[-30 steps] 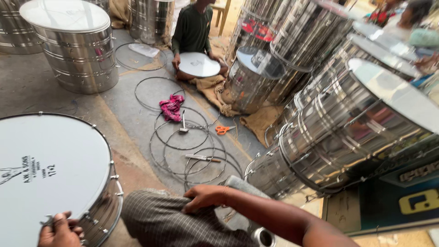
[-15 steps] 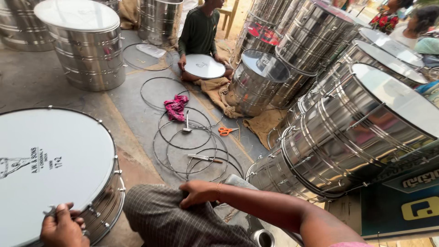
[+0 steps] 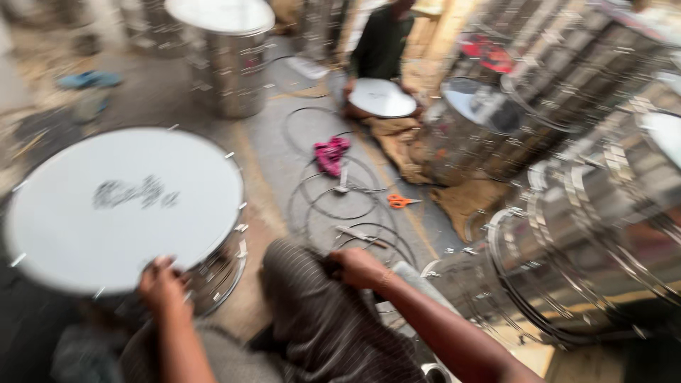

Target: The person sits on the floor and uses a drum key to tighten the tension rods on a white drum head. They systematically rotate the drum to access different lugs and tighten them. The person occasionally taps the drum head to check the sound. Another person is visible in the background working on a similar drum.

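A large drum with a white head (image 3: 128,206) and shiny metal shell lies tilted in front of me. My left hand (image 3: 162,284) rests on its near rim, fingers curled; the blur hides whether it holds a small tool. My right hand (image 3: 355,266) is closed on the knee of my striped trousers (image 3: 319,319). Everything is motion-blurred.
Metal hoops (image 3: 340,198), a pink cloth (image 3: 330,154) and orange scissors (image 3: 401,201) lie on the floor ahead. Another person (image 3: 383,50) sits farther off with a white drumhead (image 3: 383,98). Stacked steel drum shells (image 3: 589,213) crowd the right; one upright drum (image 3: 227,57) stands behind.
The view has swung right and downward and blurred. The drum now sits more central. My right hand has drawn back onto my knee; my left hand stays at the drum's rim.
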